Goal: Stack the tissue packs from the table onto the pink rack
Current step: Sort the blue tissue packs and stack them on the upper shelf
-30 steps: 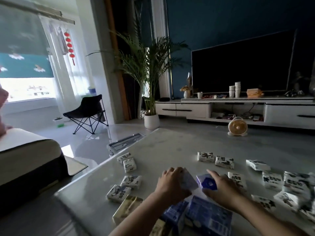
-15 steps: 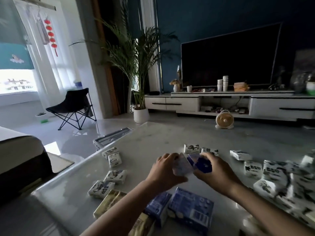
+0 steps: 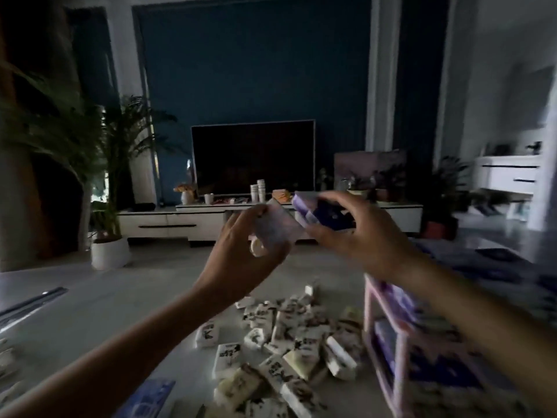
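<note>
Above the worktop (image 3: 120,312), my left hand (image 3: 241,254) pinches a pale pack (image 3: 275,227), my right hand (image 3: 355,236) a purple pack (image 3: 313,211). Light, squashy things, I judge; best held across their flat faces.

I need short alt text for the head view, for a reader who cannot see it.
Above a grey table, the left hand grips a pale lilac tissue pack and the right hand a purple and dark blue tissue pack. Below lie small white printed tissue packs beside a pink rack.
</note>
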